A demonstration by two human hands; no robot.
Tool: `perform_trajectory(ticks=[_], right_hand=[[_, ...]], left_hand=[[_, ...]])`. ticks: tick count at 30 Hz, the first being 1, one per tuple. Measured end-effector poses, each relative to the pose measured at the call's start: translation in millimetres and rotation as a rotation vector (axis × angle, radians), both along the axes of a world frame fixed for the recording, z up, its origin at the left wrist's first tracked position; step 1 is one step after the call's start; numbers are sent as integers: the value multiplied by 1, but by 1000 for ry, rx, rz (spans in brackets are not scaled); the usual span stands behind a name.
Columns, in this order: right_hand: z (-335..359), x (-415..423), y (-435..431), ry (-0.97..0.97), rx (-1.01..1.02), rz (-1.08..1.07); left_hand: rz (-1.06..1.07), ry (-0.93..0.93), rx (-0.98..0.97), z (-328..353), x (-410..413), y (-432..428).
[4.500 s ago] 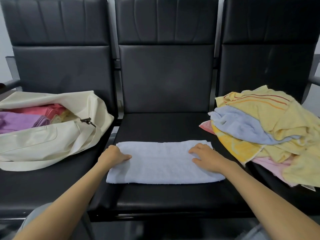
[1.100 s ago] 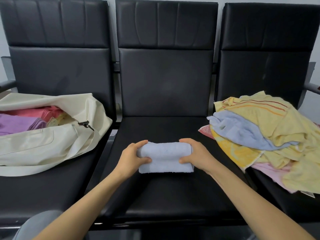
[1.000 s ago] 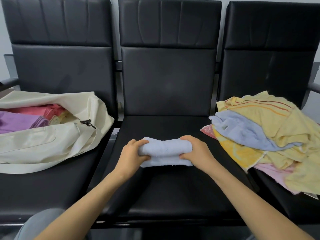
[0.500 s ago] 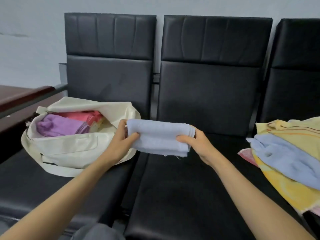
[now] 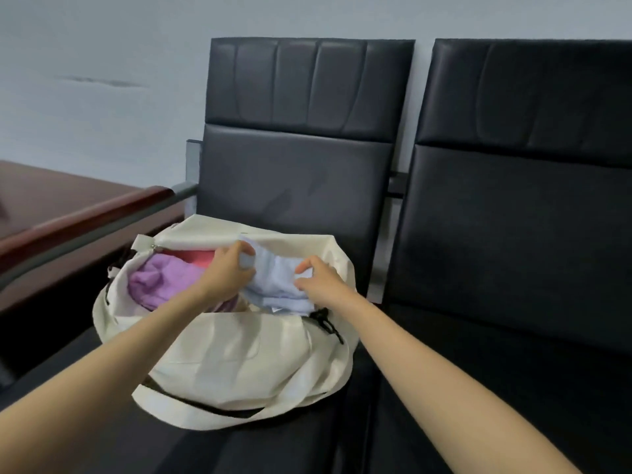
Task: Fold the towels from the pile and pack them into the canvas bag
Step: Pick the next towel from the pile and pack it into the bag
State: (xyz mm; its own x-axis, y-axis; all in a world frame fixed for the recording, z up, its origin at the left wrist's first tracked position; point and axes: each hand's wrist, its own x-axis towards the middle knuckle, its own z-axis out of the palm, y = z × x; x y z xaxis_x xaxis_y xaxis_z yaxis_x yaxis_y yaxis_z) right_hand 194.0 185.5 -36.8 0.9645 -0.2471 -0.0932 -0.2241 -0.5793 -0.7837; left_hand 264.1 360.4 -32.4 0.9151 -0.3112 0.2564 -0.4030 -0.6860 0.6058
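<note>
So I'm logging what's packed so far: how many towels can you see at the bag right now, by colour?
purple towel: 1
pink-red towel: 1
light blue towel, gripped by the left hand and right hand at the mouth of the canvas bag: 1
Total: 3 in view; any underneath are hidden.

two black padded chairs stand side by side against a pale grey wall (image 5: 102, 35). the left chair's backrest (image 5: 301, 179) has stitched vertical panels along its top edge and a smooth panel below; the right chair's backrest (image 5: 519, 206) is built the same way. a dark metal bracket (image 5: 396, 186) joins the two backs. a grey metal armrest (image 5: 183, 192) runs along the left chair's left edge. just beside it lies a reddish-brown wooden table (image 5: 51, 200) with a rounded edge. a faint dark smudge (image 5: 99, 82) marks the wall.
</note>
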Motion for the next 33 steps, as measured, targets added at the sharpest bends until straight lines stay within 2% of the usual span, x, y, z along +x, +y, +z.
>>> perform_trajectory(ticks=[5,9,14,19,23,25,27,29,31,33], right_hand=[[-21,28,30,130,-326,168],[-32,35,31,198,-460,273],[-35,32,15,207,-669,271],[-46,29,11,129,-665,240],[-56,28,9,68,-533,162],[-59,28,9,60,-531,121],[-58,28,10,55,-532,110],[-53,28,9,65,-516,98],[-47,26,4,81,-506,109],[-40,21,-3,81,-612,161]], left_hand=[[-28,27,241,-31,22,0],[-103,41,403,-43,21,-11],[-108,173,390,-52,30,-22],[12,51,539,-59,25,-34],[101,-240,787,-63,21,-36],[78,-175,897,-55,8,-42],[48,-246,782,-61,9,-55],[-138,-152,707,-54,7,-59],[-297,77,607,-57,10,-56],[-418,202,553,-53,15,-47]])
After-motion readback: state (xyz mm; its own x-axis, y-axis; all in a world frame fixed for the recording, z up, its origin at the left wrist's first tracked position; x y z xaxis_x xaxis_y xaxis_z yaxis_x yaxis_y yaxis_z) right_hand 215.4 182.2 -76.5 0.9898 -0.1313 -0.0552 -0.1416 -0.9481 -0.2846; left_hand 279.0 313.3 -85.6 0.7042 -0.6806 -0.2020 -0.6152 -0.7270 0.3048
